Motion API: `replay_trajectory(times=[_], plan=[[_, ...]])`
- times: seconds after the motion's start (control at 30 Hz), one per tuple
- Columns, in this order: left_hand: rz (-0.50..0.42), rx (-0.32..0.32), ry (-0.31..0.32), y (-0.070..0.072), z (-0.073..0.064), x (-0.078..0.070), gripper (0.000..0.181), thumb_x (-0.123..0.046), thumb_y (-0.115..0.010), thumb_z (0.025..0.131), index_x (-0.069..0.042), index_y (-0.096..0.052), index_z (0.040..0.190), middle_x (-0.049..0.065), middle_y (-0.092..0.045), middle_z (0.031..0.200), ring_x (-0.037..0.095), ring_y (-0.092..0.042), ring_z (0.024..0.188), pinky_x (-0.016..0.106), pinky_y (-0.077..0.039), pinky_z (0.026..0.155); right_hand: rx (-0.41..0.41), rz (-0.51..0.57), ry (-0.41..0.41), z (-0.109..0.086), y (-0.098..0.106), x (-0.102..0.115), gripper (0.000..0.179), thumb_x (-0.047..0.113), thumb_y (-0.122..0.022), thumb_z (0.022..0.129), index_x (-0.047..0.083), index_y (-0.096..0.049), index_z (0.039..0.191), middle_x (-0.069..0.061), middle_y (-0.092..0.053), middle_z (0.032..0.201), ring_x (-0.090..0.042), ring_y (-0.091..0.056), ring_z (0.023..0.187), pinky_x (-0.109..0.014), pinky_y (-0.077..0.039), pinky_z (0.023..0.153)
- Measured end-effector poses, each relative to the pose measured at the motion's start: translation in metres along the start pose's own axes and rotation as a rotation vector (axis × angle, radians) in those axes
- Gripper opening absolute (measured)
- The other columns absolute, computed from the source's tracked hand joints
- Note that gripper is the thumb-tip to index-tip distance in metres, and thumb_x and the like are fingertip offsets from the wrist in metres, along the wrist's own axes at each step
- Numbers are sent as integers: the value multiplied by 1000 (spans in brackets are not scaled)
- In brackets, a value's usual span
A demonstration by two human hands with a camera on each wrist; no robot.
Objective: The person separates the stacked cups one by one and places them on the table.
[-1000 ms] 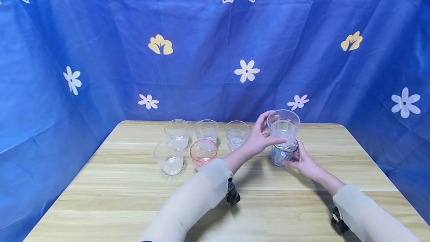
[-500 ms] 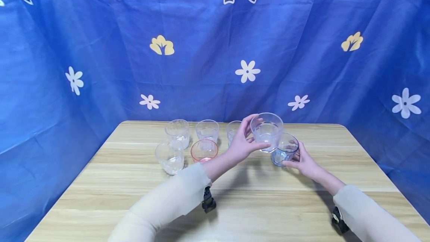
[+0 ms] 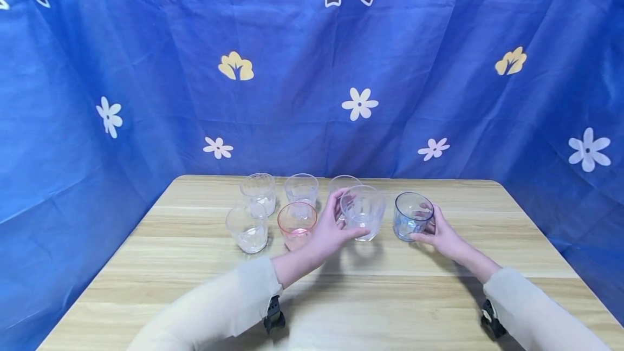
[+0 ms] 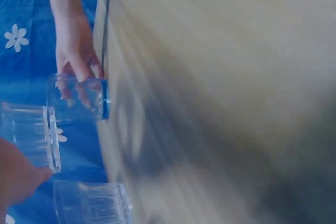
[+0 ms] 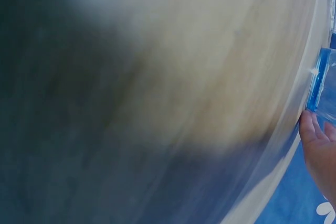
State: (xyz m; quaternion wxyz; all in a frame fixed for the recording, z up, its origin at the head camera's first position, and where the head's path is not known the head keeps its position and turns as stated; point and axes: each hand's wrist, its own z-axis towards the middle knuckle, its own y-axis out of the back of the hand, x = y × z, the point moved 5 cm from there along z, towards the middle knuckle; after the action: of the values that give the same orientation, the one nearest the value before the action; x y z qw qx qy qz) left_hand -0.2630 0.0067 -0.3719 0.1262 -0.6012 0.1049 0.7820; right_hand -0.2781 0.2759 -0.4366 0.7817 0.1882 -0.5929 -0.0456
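Observation:
My left hand (image 3: pixel 323 236) grips a clear glass (image 3: pixel 363 215) between thumb and fingers, holding it upright. In the left wrist view that glass (image 4: pixel 26 132) hangs a little above the tabletop, with my thumb near its base. To the right stands a blue-tinted glass (image 3: pixel 409 225), upright on the table. My right hand (image 3: pixel 443 235) holds it from its right side, thumb in front and fingers behind, partly seen through the wall. At the edge of the right wrist view, the fingertips sit low by the thick blue base (image 5: pixel 316 85).
A red-rimmed glass (image 3: pixel 295 232) stands left of my left hand, beside a clear glass (image 3: pixel 249 232). Behind are more clear glasses, one (image 3: pixel 258 194) at left, one (image 3: pixel 301 187) mid-row, one (image 3: pixel 344 181) partly covered by the held glass. A blue curtain (image 3: pixel 292 96) closes off the wooden table's (image 3: pixel 370 297) far side.
My left hand has lifted the clear glass off the blue-tinted one, carried it left and lowered it toward the table. My right hand stays on the blue-tinted glass.

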Motion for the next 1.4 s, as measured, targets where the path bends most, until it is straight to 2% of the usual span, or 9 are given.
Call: replay_trajectory(times=[0.13, 0.33, 0.5, 0.63, 0.93, 1.27, 1.4], plan=[[-11, -14, 7, 0, -8, 9, 83, 5, -79, 75, -6, -29, 142, 20, -40, 146, 31, -32, 139, 58, -25, 109, 5, -5, -3, 0, 0, 0, 80, -8, -68, 84, -11, -13, 142, -41, -38, 134, -56, -43, 121, -34, -42, 100], [-11, -29, 23, 1, -16, 24, 86, 7, -77, 76, -2, -24, 143, 25, -36, 146, 36, -30, 139, 51, -22, 113, 19, 29, -35, 0, -1, -3, 84, -8, -68, 84, -8, -11, 145, -40, -35, 137, -55, -42, 122, -21, -43, 95], [71, -54, 25, 5, -22, 33, 88, 7, -77, 75, 3, -22, 143, 29, -36, 144, 38, -32, 137, 47, -24, 113, 22, 39, -44, -1, -2, -3, 85, -8, -69, 84, -7, -11, 146, -40, -35, 137, -55, -43, 121, -23, -45, 94], [148, -78, 35, 8, -26, 38, 87, 5, -79, 75, 3, -23, 141, 30, -39, 141, 40, -35, 134, 48, -26, 112, 20, 51, -40, -1, -3, -1, 85, -9, -68, 84, -8, -11, 146, -41, -35, 137, -56, -43, 120, -23, -46, 93], [176, -100, 46, 13, -28, 44, 86, 4, -79, 75, 4, -22, 140, 32, -38, 141, 43, -34, 134, 50, -25, 112, 21, 52, -28, -1, -4, 0, 85, -10, -68, 83, -9, -11, 145, -42, -32, 140, -57, -40, 123, -21, -43, 95], [192, -88, 42, 13, -26, 44, 86, 2, -79, 76, 3, -22, 140, 32, -39, 140, 42, -35, 133, 49, -27, 111, 10, 19, -36, -1, -2, 1, 85, -8, -69, 83, -8, -11, 146, -40, -35, 139, -54, -42, 123, -33, -43, 100], [204, -86, 33, 14, -25, 43, 86, 1, -80, 76, 3, -22, 139, 32, -41, 138, 42, -38, 131, 49, -29, 111, 13, 36, -39, 0, -2, 0, 85, -8, -69, 83, -8, -11, 146, -40, -35, 139, -54, -42, 122, -27, -44, 97]])
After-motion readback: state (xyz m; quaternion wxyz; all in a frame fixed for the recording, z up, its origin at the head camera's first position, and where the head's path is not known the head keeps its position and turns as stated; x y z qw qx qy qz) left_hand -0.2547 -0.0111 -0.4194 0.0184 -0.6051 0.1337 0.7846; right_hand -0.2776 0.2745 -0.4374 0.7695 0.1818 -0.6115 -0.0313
